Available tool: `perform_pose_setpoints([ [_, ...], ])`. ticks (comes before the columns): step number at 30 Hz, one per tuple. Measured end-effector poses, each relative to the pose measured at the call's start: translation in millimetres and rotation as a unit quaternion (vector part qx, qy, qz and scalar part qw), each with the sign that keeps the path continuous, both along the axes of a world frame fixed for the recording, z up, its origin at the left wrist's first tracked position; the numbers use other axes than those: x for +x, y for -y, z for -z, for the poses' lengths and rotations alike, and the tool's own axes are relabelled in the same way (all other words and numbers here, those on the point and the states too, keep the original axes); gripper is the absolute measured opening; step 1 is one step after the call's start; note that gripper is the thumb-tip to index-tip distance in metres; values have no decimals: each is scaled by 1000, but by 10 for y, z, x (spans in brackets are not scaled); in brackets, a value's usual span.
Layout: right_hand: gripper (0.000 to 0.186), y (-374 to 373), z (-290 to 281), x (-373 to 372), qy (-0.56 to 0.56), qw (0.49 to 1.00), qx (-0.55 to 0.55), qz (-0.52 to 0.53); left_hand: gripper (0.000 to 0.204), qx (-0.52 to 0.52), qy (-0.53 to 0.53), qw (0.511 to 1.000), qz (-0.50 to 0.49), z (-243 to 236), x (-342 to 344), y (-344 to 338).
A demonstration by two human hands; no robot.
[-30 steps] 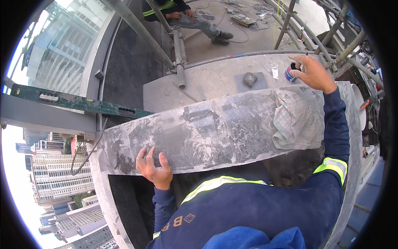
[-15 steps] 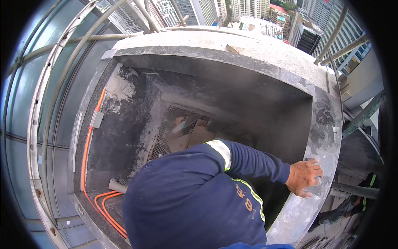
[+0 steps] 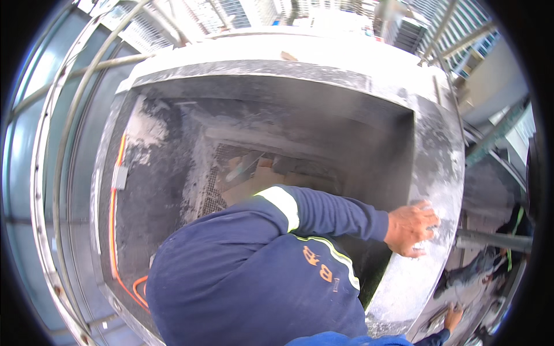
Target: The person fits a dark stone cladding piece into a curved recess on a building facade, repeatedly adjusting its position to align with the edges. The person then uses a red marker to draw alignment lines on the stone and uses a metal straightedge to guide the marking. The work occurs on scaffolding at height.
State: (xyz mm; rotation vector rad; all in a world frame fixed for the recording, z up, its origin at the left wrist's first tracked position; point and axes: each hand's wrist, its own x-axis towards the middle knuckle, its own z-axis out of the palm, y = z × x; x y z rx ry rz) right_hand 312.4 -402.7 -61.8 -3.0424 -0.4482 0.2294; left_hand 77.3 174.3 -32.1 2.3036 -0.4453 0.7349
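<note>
My left hand (image 3: 411, 229) rests on the pale, mottled right-hand rim (image 3: 435, 164) of a dark, box-like cavity (image 3: 369, 144), fingers apart and bent, holding nothing. My navy sleeve with a reflective band crosses the opening from my body, which hides its lower part. Debris and board pieces (image 3: 266, 177) lie at the bottom beside a grid (image 3: 212, 193). My right hand (image 3: 453, 318) shows small at the lower right, outside the rim; its fingers are too blurred to read. An orange conduit (image 3: 114, 242) with a grey box (image 3: 120, 177) runs along the left wall.
Scaffold tubes (image 3: 89, 81) and glazed panels (image 3: 26, 173) stand at the left, more tubes (image 3: 487, 233) at the right. A person in dark clothing (image 3: 473, 271) is on the floor beyond the right rim. City buildings lie far below past the white top edge (image 3: 242, 46).
The view has swung from the ledge with cloth and can to the cavity. My left hand stays on the rim. My right hand left the can and view, and now reappears at the lower right.
</note>
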Motion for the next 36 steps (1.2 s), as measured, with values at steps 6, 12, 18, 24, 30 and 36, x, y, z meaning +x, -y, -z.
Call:
perform_pose_setpoints([
  [6,55,-221,-525,-550,37,982,-22,181,34,21,18,1000,-6,-174,39,-107],
  [12,62,-424,-885,-1086,10,966,59,251,34,71,26,997,2,-140,47,-16],
  [18,76,-461,-814,-1191,55,957,68,276,32,70,26,997,12,-90,35,-41],
  [24,98,-393,-842,-748,131,947,68,285,31,92,32,995,15,-145,48,-8],
  [30,96,-270,-454,97,260,907,133,302,33,79,-14,997,-15,-190,25,-56],
  [36,35,751,-30,843,66,873,320,362,33,1,-6,1000,5,-144,-46,-59],
])
